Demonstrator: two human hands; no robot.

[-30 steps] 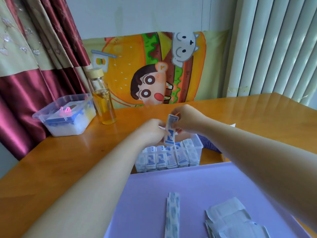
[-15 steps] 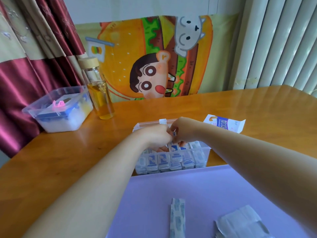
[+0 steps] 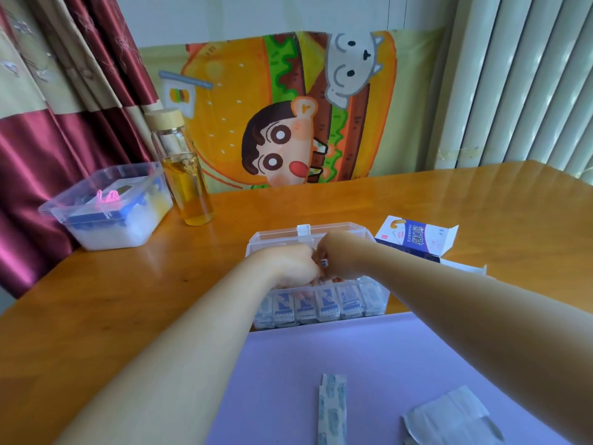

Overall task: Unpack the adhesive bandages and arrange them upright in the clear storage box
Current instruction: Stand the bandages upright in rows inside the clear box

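Closest in, a loose strip (image 3: 332,409) lies flat on the purple mat (image 3: 353,354), long axis running away from the person. A pile of flat bandages (image 3: 449,419) sits just to its right, both waiting their turn.

A step further, and here's the action! A second ago the bandage (image 3: 324,262) was held high above the clear storage box (image 3: 266,240). Now both hands have dropped into it, and only the blue-and-white tip pokes out between them. The right hand (image 3: 340,255) pinches that top end. The left hand (image 3: 288,268) has its fingers curled down inside the box, but whether it grips anything cannot be told.

So this one looks mid-insertion, long axis vertical, visible tip pointing up. It is joining the row of bandages (image 3: 324,305) standing on end against the box's front wall. The seating step seems nearly finished, but the task isn't, with stock left on the mat.

Beyond the box, the opened carton (image 3: 414,239) lies on the bench (image 3: 128,300).
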